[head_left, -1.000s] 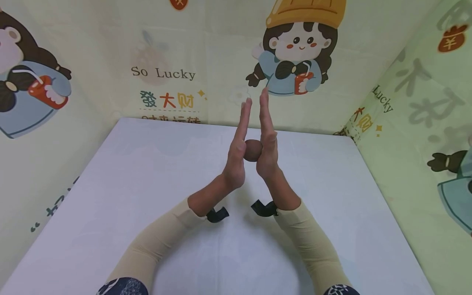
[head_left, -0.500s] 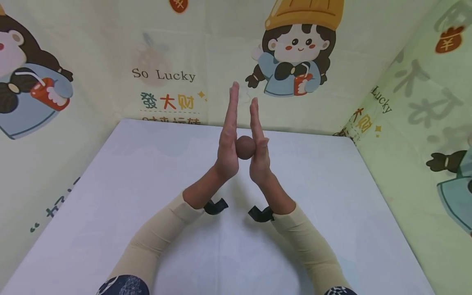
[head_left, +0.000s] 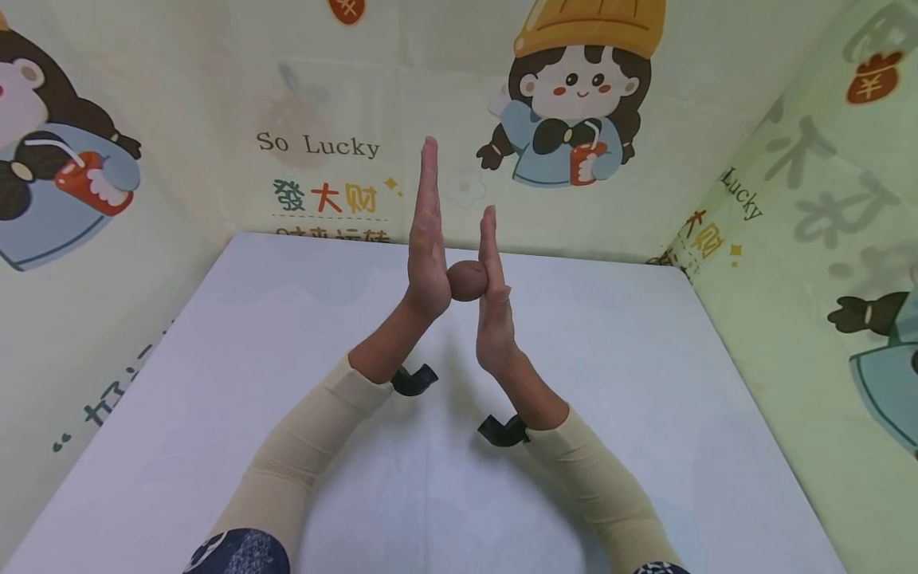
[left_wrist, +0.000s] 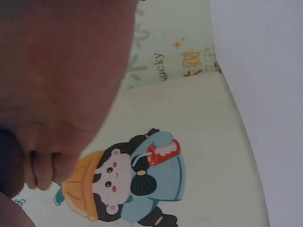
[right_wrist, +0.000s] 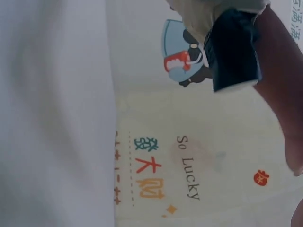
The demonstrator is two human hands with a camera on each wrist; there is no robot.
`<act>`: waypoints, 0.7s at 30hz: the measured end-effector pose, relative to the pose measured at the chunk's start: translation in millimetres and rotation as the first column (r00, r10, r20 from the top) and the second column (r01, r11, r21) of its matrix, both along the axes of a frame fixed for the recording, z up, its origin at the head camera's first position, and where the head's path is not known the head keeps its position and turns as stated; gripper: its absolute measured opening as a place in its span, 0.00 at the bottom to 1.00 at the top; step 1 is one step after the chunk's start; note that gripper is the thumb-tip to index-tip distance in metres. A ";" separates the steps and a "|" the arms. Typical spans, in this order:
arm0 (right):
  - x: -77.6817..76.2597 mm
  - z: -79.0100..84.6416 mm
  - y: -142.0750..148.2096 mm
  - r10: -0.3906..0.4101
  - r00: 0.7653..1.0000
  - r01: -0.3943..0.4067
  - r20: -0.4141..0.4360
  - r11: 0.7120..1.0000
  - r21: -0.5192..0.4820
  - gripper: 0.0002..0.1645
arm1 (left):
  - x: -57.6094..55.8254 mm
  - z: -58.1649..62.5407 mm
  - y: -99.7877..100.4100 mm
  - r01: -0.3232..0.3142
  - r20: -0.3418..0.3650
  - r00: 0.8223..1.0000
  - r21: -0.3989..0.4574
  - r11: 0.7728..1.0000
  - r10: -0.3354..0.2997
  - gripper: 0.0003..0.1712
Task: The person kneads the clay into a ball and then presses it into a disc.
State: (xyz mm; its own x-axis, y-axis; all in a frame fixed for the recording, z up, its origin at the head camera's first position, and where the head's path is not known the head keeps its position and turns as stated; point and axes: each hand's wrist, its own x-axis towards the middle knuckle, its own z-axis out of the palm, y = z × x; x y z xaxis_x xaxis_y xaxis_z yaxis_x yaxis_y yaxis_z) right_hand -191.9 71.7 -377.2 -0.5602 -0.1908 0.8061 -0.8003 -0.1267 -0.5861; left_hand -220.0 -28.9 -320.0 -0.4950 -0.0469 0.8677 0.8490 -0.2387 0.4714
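A smooth brown clay-like ball [head_left: 467, 281] is held up between two flat palms above the table. My left hand [head_left: 428, 255] presses its left side near the heel of the palm, fingers straight and pointing up. On the other side my right hand [head_left: 496, 307] touches the ball near the base of its straight fingers, and it sits lower than the left. In the left wrist view, part of the dark ball [left_wrist: 10, 163] shows at the left edge beside a hand [left_wrist: 61, 75]. The right wrist view shows a forearm and a strap but hides the ball.
A white table [head_left: 344, 494] lies below both arms. Pale printed cloth walls [head_left: 430, 80] with cartoon figures and lettering stand at the back and sides. Black curved wrist mounts [head_left: 414, 380] stick out inward under the cuffs.
My left hand has slid up and leftward, while my right hand rose slightly, then dropped lower. Between the palms the ball has shifted left and a little up.
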 end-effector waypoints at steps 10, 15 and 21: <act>10.1 6.3 -4.0 -0.025 0.999 0.025 -0.022 1.000 0.000 0.59 | -20.1 -20.1 -4.2 -0.015 0.122 0.992 -0.018 1.000 0.018 0.44; 10.6 15.6 -6.0 -0.021 0.999 0.021 -0.048 1.000 0.001 0.59 | -26.5 -27.0 -5.7 -0.011 0.170 0.985 -0.047 0.999 0.019 0.47; 10.7 28.4 -7.0 -0.028 0.997 0.029 -0.076 1.000 0.010 0.59 | -31.2 -35.5 -4.6 -0.021 0.190 0.981 -0.103 0.994 0.040 0.45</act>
